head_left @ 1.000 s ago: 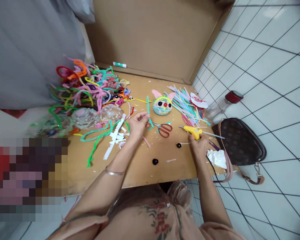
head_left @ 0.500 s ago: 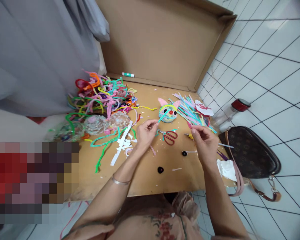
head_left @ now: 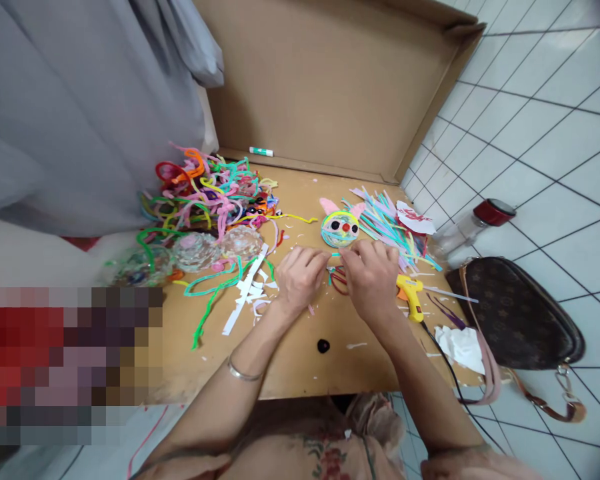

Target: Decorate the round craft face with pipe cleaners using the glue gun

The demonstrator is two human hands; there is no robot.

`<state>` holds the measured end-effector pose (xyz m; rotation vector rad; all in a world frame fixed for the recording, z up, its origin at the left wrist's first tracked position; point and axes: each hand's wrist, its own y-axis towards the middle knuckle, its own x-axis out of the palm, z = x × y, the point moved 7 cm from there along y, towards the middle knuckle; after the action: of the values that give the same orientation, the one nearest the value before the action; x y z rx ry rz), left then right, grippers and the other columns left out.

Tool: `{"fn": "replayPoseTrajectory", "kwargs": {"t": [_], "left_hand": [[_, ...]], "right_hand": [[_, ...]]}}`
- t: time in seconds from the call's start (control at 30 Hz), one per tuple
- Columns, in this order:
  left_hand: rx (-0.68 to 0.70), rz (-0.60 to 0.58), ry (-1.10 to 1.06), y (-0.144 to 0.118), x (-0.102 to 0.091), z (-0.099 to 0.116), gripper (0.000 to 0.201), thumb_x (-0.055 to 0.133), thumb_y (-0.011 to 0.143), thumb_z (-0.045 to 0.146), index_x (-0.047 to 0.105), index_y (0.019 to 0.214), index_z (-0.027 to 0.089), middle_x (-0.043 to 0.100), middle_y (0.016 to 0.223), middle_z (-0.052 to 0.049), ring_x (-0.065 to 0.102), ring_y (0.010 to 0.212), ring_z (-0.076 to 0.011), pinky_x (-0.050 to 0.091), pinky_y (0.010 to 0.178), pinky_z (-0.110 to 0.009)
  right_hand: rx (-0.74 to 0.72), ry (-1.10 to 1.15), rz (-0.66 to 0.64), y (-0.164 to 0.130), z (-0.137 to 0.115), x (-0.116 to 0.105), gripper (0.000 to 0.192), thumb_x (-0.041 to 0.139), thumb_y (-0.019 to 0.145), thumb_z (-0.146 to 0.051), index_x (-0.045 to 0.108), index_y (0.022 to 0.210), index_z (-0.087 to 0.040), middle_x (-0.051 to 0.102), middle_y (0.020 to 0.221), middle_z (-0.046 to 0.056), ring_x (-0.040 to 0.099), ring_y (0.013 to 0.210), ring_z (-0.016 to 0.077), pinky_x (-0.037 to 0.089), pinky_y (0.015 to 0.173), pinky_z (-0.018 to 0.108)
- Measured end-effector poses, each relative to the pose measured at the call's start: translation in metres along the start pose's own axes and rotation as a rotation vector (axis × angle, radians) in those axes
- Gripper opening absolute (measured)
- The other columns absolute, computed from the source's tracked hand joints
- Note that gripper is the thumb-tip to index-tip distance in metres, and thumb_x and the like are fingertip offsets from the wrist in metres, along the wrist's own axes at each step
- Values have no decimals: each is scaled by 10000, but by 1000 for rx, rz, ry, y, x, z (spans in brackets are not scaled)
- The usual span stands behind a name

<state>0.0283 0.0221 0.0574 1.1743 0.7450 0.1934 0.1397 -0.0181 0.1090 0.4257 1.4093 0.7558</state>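
Pinching a turquoise pipe cleaner [head_left: 335, 254] between them, the left hand [head_left: 306, 275] and right hand [head_left: 371, 272] are closed at the fingertips, just before a pink-eared animal face [head_left: 340, 231]; only the pipe cleaner's thin, straight middle shows. At right, a clear red-capped bottle [head_left: 495, 213], contents indistinct, stands near a brown handbag [head_left: 525, 317]. A black bead [head_left: 323, 346] lies between the hands and the worktop's [head_left: 285, 370] front edge.

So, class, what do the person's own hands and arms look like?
The left hand and right hand are gloveless. A slim, silver-coloured bangle circles the left arm above the wrist; no bracelet shows on the right. Pinkish-beige sleeves stop well short of the hands.
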Motion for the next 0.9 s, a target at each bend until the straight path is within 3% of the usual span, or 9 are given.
{"fn": "replayPoseTrajectory", "kwargs": {"t": [0.2, 0.4, 0.57, 0.67, 0.8, 0.9], "left_hand": [[-23, -59, -27, -3, 4, -1, 175, 553, 981, 210, 727, 996, 225, 752, 887, -47, 608, 836, -171, 448, 736, -302], [-34, -96, -85, -4, 7, 0, 186, 545, 979, 211, 729, 997, 228, 753, 890, -55, 602, 836, -179, 447, 729, -314], [-134, -175, -165, -4, 16, -2, 192, 543, 974, 259, 731, 946, 234, 752, 883, -66, 638, 842, -196, 484, 763, -343], [-252, -138, -235, 2, 16, -10, 184, 604, 932, 342, 697, 1033, 218, 741, 988, -81, 660, 933, -219, 508, 855, -374], [-453, -119, -315, 20, 23, -35, 402, 670, 849, 397, 601, 1197, 209, 690, 1157, -99, 639, 1085, -251, 507, 934, -401], [-380, -230, -293, 42, 44, -43, 451, 693, 809, 395, 592, 1208, 210, 664, 1256, -113, 592, 1197, -285, 449, 1044, -446]], "right_hand": [[-117, -50, -113, 3, -2, 19, 226, 562, 953, -113, 679, 777, -191, 647, 836, 75, 446, 827, 234, 237, 714, 358], [-40, 71, -182, 3, 11, 29, 248, 557, 938, -101, 685, 746, -191, 634, 820, 65, 461, 809, 219, 248, 709, 351], [22, 137, -192, 0, 21, 31, 227, 557, 904, -122, 672, 725, -199, 636, 818, 74, 473, 791, 220, 281, 708, 354], [151, 177, -114, -3, 46, 29, 203, 560, 868, -132, 683, 726, -209, 651, 817, 78, 508, 801, 227, 335, 726, 354], [475, 420, 92, -11, 100, 29, 139, 590, 798, -199, 710, 728, -208, 676, 751, 52, 562, 729, 206, 427, 730, 350], [753, 664, 171, -17, 135, 44, 137, 639, 726, -306, 719, 732, -195, 650, 646, 7, 535, 600, 168, 442, 635, 323]]}}
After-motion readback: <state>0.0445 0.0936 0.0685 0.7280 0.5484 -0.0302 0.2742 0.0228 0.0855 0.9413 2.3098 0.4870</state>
